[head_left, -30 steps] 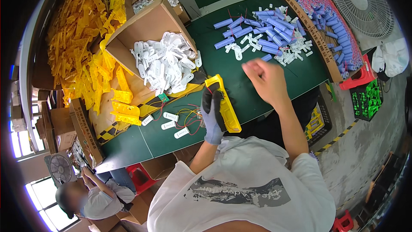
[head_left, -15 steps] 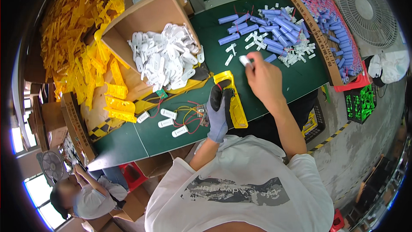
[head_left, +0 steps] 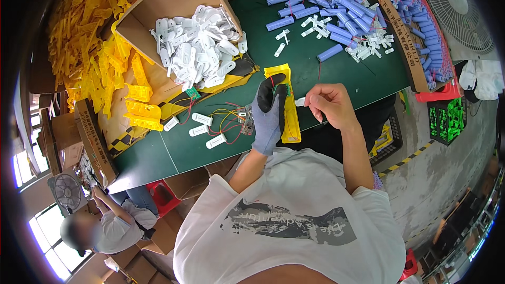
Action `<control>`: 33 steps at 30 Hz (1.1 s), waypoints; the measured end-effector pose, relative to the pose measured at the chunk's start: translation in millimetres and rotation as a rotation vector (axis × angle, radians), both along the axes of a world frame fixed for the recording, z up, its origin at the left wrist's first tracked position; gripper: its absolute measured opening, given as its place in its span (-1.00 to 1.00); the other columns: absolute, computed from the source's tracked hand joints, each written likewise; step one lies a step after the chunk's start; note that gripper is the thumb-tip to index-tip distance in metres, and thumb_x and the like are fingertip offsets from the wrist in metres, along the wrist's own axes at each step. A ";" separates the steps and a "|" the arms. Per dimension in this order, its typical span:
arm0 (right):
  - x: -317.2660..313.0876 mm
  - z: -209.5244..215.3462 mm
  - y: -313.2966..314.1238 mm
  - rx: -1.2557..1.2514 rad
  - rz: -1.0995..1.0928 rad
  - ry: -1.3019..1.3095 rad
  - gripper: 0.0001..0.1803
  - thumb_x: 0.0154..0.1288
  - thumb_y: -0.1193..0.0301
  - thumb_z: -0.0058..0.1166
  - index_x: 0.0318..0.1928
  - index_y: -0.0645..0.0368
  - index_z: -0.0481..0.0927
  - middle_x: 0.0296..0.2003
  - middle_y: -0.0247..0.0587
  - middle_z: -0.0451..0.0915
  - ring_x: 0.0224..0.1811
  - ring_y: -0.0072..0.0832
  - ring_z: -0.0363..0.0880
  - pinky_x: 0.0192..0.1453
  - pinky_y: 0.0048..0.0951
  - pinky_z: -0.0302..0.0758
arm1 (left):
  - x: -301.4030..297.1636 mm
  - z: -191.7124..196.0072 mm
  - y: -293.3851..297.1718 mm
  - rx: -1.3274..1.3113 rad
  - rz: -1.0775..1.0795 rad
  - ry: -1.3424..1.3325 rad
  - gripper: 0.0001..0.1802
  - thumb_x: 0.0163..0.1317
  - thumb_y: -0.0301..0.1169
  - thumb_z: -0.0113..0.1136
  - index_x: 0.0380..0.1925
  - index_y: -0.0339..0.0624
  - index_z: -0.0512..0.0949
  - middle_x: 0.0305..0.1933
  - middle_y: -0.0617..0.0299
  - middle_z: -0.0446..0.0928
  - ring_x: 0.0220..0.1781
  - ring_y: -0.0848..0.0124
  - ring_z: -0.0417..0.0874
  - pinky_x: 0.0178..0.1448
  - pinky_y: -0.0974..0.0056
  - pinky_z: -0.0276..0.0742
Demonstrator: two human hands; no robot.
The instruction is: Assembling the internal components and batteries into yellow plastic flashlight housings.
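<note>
My left hand (head_left: 267,118), in a grey and black glove, is closed round a yellow plastic housing (head_left: 291,123) that stands lengthwise near the table's front edge. Inside its upper part a bit of green shows by the thumb. My bare right hand (head_left: 334,106) is just right of the housing, pinching a small white plastic piece (head_left: 300,102) whose tip is close to the housing's side; I cannot tell whether they touch. Left of the glove lies a circuit board (head_left: 245,121) with red and yellow wires, beside several white plastic parts (head_left: 216,141).
A tilted cardboard box (head_left: 150,8) spills white plastic parts (head_left: 197,47). Yellow shells (head_left: 87,37) are heaped at far left. Purple cylindrical cells (head_left: 330,52) and small white clips (head_left: 368,48) lie at the back right, near a cell-filled carton (head_left: 392,18) and fan (head_left: 450,8). Another person (head_left: 123,226) sits lower left.
My right hand has come down and nearer to me, bringing the white piece beside the yellow housing. My left hand keeps its hold on the housing. The view has shifted slightly.
</note>
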State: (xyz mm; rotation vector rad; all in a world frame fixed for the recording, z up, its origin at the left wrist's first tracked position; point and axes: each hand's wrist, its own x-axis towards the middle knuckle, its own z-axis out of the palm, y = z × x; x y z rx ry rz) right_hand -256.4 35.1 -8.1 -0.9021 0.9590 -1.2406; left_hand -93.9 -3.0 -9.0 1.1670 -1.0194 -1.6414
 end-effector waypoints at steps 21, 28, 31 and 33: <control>22.7 -5.3 -2.9 0.135 -0.060 -0.001 -0.79 0.30 0.40 0.19 -0.16 0.24 0.52 -0.54 -0.49 0.43 -0.57 -0.81 0.31 -0.50 -0.70 0.30 | 2.2 -9.8 2.1 -0.123 -0.026 -0.094 -0.72 0.33 -0.51 0.08 0.03 -0.31 0.46 -0.16 0.24 0.54 -0.19 0.56 0.48 -0.09 0.43 0.43; 28.9 -8.3 3.3 0.060 -0.146 0.073 -0.59 0.25 0.54 0.20 0.07 0.25 0.36 -0.53 -0.51 0.38 -0.49 -0.82 0.31 -0.38 -0.72 0.26 | -0.5 -17.9 5.5 -0.249 -0.027 -0.132 -0.72 0.29 -0.57 0.08 0.00 -0.35 0.48 -0.15 0.17 0.55 -0.15 0.52 0.51 -0.05 0.40 0.45; 27.5 -7.2 2.5 0.054 -0.130 0.077 -0.54 0.23 0.56 0.22 0.09 0.26 0.33 -0.52 -0.49 0.39 -0.47 -0.81 0.33 -0.37 -0.72 0.29 | 0.8 -15.0 6.8 -0.246 -0.026 -0.085 -0.72 0.28 -0.59 0.08 0.00 -0.35 0.48 -0.19 0.19 0.54 -0.17 0.55 0.50 -0.08 0.41 0.45; 27.3 -0.1 1.5 0.112 -0.079 0.053 -0.55 0.23 0.55 0.23 0.07 0.26 0.33 -0.52 -0.48 0.40 -0.46 -0.79 0.36 -0.35 -0.71 0.32 | 1.8 -10.0 8.4 -0.159 0.004 -0.074 -0.72 0.28 -0.59 0.09 0.00 -0.35 0.48 -0.20 0.21 0.53 -0.18 0.56 0.50 -0.09 0.41 0.45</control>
